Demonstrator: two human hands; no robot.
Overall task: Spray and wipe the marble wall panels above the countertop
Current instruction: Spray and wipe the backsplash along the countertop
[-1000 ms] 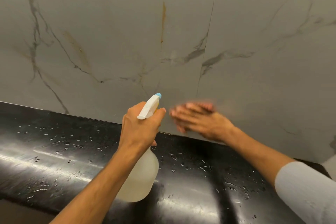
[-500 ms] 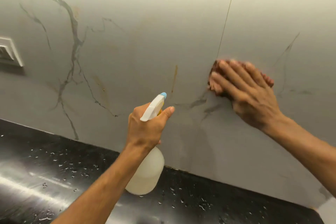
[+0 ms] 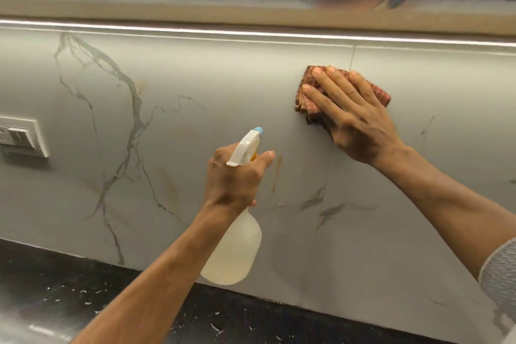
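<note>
right hand [image 3: 354,117]: fingers spread, palm pressing a folded checked cloth [image 3: 308,103] flat on the marble wall panel [image 3: 195,86], high up, straddling the vertical panel seam [image 3: 352,56].
left hand [image 3: 234,176]: clamped round the neck of a translucent spray bottle [image 3: 234,254], blue-tipped nozzle [image 3: 258,130] aimed at the wall, forefinger extended beside it.
surroundings: white switch plate [image 3: 21,137] set in the panel at far left; black countertop [image 3: 55,288] below, flecked with droplets.
risk: spray drifting left could wet the switch plate; run-off adds to the wet counter; rust-coloured streak [image 3: 277,173] below the cloth looks likely to be missed.
</note>
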